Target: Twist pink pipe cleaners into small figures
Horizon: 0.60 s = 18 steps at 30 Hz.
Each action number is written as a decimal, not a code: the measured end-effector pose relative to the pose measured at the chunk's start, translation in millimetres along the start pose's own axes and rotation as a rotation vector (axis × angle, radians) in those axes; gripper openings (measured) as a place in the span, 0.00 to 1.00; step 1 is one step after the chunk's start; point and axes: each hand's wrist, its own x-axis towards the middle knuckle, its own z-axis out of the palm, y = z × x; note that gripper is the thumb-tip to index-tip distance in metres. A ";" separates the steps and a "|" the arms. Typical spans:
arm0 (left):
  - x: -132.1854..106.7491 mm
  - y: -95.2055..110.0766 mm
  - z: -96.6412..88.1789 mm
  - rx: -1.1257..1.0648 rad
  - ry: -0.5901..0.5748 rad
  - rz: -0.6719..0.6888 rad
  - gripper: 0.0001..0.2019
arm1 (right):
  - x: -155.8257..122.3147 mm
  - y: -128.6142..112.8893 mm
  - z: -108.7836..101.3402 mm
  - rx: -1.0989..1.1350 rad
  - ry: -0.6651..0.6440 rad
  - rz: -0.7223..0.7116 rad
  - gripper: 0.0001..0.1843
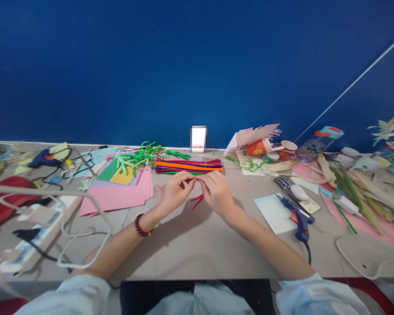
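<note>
Two red pipe-cleaner strands (197, 201) hang from where the left hand (175, 194) and right hand (216, 193) meet, each grip pinched on them above the desk (190, 245). A bundle of multicoloured pipe cleaners (188, 166) lies just beyond, with pink paper (114, 197) to the left and a blue glue gun (297, 220) to the right.

Blue hot glue gun (298, 222) beside white card (271, 213), power strip (36, 236) far left

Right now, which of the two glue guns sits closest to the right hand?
The blue glue gun by the white card, right of the right hand; the other glue gun lies far away, left of the pink paper.
</note>
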 end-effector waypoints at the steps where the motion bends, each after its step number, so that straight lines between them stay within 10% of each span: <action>1: 0.1 -0.9 0.6 -0.027 -0.002 -0.038 0.07 | -1.1 0.4 0.7 -0.071 0.001 -0.047 0.13; 9: 2.0 -8.8 5.7 -0.436 -0.041 -0.509 0.11 | -8.1 7.8 7.5 -0.255 0.027 -0.250 0.10; 18: 7.1 -11.1 -0.8 -0.560 -0.095 -0.595 0.13 | 11.0 10.3 -4.6 0.557 -0.171 0.307 0.08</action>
